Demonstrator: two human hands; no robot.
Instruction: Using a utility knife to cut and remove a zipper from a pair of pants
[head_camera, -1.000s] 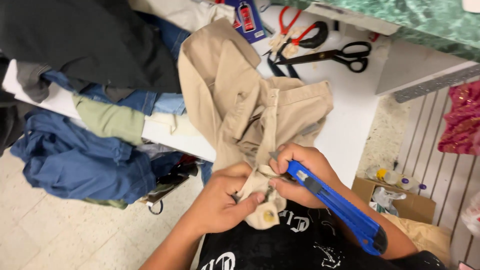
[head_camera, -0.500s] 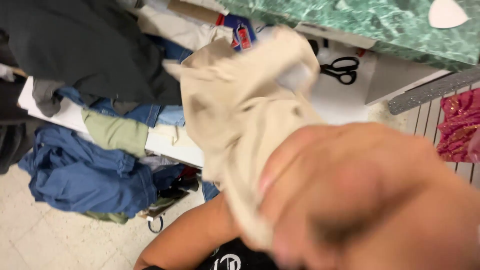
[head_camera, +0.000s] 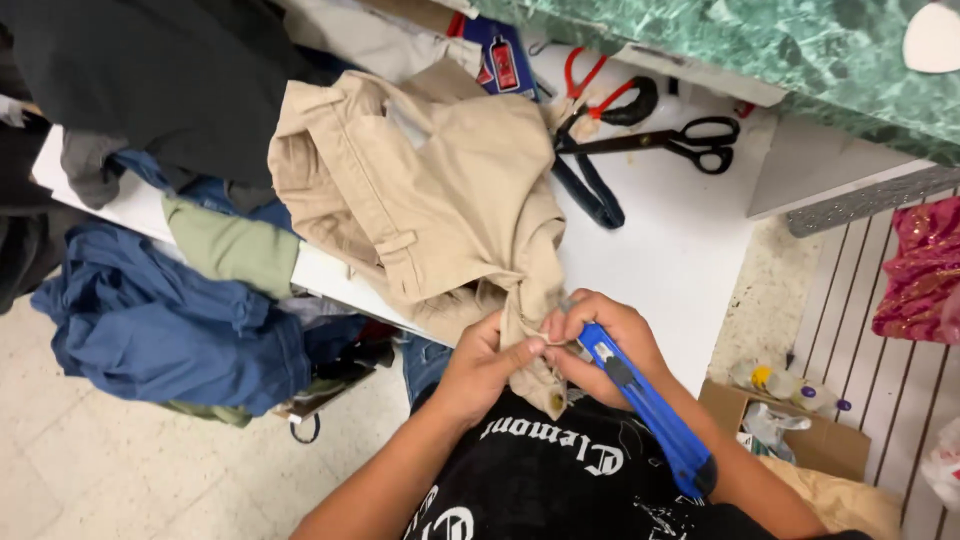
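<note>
From the head camera, beige trousers (head_camera: 440, 200) are seen draped over the white table's (head_camera: 670, 260) edge. A fold is pinched by the left hand (head_camera: 485, 365); a blue utility knife (head_camera: 645, 405) is gripped by the right hand (head_camera: 605, 340). The cloth is judged soft and light, best held taut near the seam.

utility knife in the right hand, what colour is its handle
Blue, with a black slider; the utility knife shows best in the head view.

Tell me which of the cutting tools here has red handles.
The red-handled scissors at the table's far edge, beside the all-black scissors. The right hand holds a blue utility knife.
</note>
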